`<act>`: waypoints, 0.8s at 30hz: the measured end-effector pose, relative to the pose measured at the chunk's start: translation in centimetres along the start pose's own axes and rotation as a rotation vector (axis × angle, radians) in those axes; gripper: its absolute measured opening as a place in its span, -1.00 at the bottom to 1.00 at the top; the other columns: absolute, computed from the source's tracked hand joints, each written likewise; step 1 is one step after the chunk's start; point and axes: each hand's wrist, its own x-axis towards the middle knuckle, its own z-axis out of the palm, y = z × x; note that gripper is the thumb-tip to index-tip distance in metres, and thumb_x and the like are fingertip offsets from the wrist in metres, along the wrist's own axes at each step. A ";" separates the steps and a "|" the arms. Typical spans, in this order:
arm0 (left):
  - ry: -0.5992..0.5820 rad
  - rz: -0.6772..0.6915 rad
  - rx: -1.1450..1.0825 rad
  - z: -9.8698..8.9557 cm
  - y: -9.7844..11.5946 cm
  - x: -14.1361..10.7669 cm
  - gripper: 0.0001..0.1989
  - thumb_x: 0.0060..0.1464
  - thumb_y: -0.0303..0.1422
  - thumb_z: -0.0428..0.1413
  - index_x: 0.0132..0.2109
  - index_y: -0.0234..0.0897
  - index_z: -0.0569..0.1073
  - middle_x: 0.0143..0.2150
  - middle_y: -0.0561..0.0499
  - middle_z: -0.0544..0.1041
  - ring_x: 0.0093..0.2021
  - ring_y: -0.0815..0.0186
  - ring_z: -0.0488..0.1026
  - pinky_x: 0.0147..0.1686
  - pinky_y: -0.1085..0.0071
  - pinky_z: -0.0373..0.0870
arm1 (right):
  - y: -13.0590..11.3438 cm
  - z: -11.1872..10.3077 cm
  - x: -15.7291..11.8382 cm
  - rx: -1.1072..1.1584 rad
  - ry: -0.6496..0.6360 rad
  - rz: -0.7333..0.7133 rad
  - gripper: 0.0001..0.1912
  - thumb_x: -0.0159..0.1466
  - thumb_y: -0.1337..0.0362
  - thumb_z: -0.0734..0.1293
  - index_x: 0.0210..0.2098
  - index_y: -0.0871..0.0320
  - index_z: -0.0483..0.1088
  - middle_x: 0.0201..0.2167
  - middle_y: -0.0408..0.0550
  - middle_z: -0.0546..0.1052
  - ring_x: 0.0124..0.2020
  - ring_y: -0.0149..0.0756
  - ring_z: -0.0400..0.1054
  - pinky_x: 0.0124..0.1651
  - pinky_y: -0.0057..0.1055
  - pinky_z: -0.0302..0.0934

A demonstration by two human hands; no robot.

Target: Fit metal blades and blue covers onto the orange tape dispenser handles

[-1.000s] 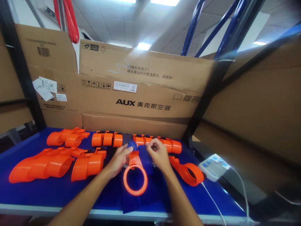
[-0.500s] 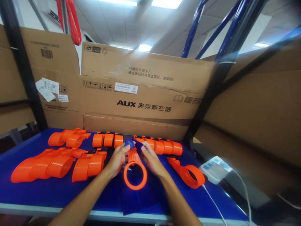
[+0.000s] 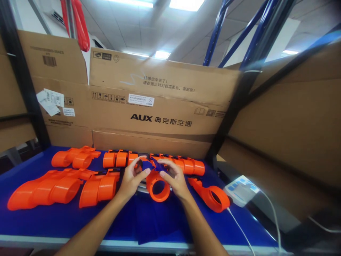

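An orange tape dispenser (image 3: pixel 151 192) hangs between my hands over the table, its round ring tilted towards me. My left hand (image 3: pixel 131 179) is closed around its upper end, with the thumb against a dark blue piece (image 3: pixel 147 165) there. My right hand (image 3: pixel 176 177) pinches a second dark blue piece (image 3: pixel 159 166) between thumb and fingers, close against the dispenser. The fingers partly hide where the blue pieces meet the orange plastic. Below the hands, dark blue sheets (image 3: pixel 146 224) lie near the table's front edge.
Rows of orange dispensers (image 3: pixel 64 188) lie at the left, and more (image 3: pixel 188 166) along the back. One single dispenser (image 3: pixel 213 197) lies at the right, beside a white box with cables (image 3: pixel 241 192). A cardboard wall (image 3: pixel 160 106) closes the back; dark posts (image 3: pixel 223 117) flank it.
The dispenser has tipped, so its ring sits higher and looks shorter. My right hand has moved in to the upper end with its blue piece. My left fingers have curled higher.
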 end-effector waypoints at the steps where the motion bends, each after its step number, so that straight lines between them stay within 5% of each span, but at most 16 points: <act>1: -0.007 0.000 0.000 0.1 0.1 0.0 -0.45 -0.06 -0.26 0.36 0.10 -0.23 0.48 -0.04 -0.10 0.61 -0.05 0.10 0.57 -0.02 0.24 0.47 | 0.0 0.0 0.0 -0.012 -0.012 -0.008 -0.65 0.23 0.11 0.46 0.00 0.01 0.50 0.01 0.01 0.56 0.10 -0.02 0.40 0.21 -0.07 0.22; 9: -0.014 0.015 0.005 0.2 0.2 -0.2 -0.43 -0.06 -0.27 0.37 0.12 -0.20 0.47 0.06 -0.11 0.57 0.03 0.07 0.54 0.05 0.24 0.44 | 0.4 0.2 0.2 -0.055 0.007 0.015 -0.62 0.22 0.07 0.47 0.00 0.02 0.51 0.01 0.02 0.59 0.09 -0.01 0.43 0.21 -0.02 0.27; 18: -0.067 0.061 -0.045 0.0 0.1 -0.3 -0.16 -0.05 -0.30 0.38 0.35 -0.21 0.26 0.23 -0.17 0.47 0.26 -0.01 0.37 0.23 0.17 0.29 | -0.3 1.0 -0.2 0.002 -0.042 0.048 -0.52 0.26 0.06 0.44 0.13 0.02 0.40 0.13 0.05 0.51 0.19 -0.05 0.38 0.27 -0.06 0.23; 24: -0.054 0.087 -0.042 0.1 -0.1 -0.3 -0.24 -0.01 -0.28 0.35 0.32 -0.19 0.30 0.34 -0.18 0.36 0.33 0.00 0.29 0.27 0.18 0.25 | -0.8 1.3 -0.4 -0.269 -0.013 -0.051 -0.44 0.22 0.12 0.48 0.18 0.02 0.35 0.09 0.07 0.52 0.10 0.00 0.43 0.18 -0.01 0.29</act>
